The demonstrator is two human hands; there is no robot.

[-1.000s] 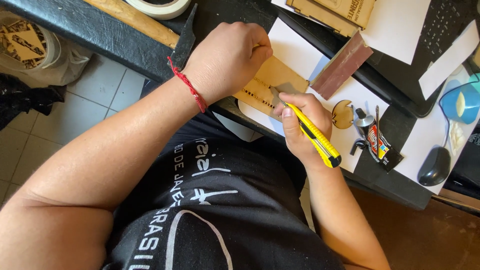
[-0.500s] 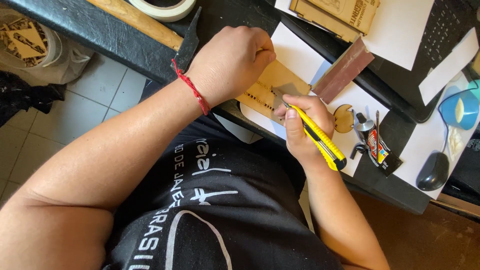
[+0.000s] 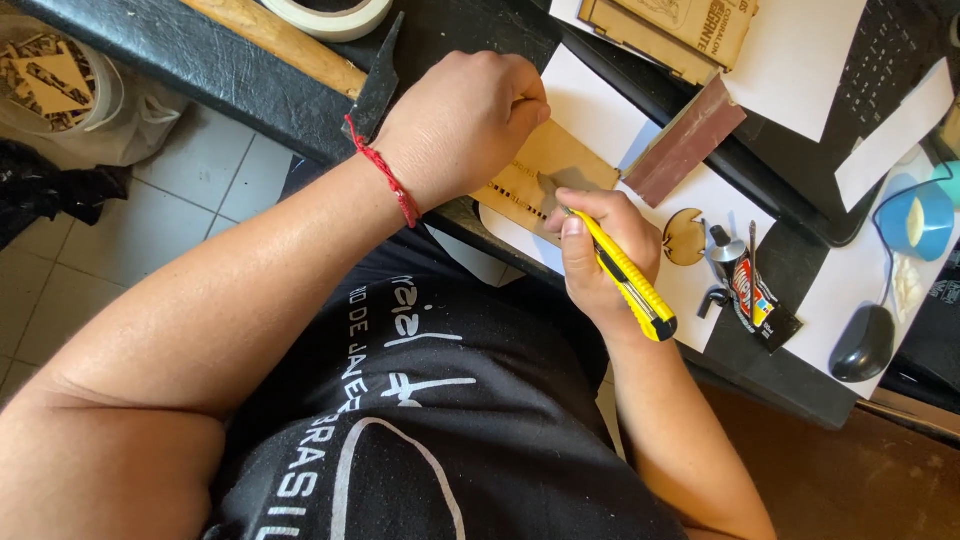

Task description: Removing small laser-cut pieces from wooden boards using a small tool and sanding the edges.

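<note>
A black work table (image 3: 200, 60) runs across the top of the view, with white paper sheets (image 3: 600, 110) lying on it. The person's black printed shirt (image 3: 440, 420) fills the lower middle. At the table's top edge lie engraved wooden boxes (image 3: 680, 25), and to their left a hammer with a wooden handle (image 3: 300, 50) sits beside a roll of pale tape (image 3: 330, 12). On the paper at the near edge lies a thin laser-cut wooden panel (image 3: 560, 165), a flat tan piece with a row of small slots. The left hand (image 3: 465, 125), a red string bracelet (image 3: 385, 180) at its wrist, is curled over the panel's far left part, fingers bent and pressing it down on the paper. The right hand (image 3: 600, 250) is closed around a yellow utility knife (image 3: 625, 278), fingers wrapped tight on its body, the blade end pointing at the panel's near edge; whether the tip touches the wood cannot be told. Just right of the panel a brown sanding block (image 3: 685, 140) lies slantwise. Near the right hand lie a small round wooden cutout (image 3: 683, 237) and a crumpled glue tube (image 3: 755, 295), with a dark computer mouse (image 3: 862, 343) further right and a blue tape roll (image 3: 920, 220) above it.
</note>
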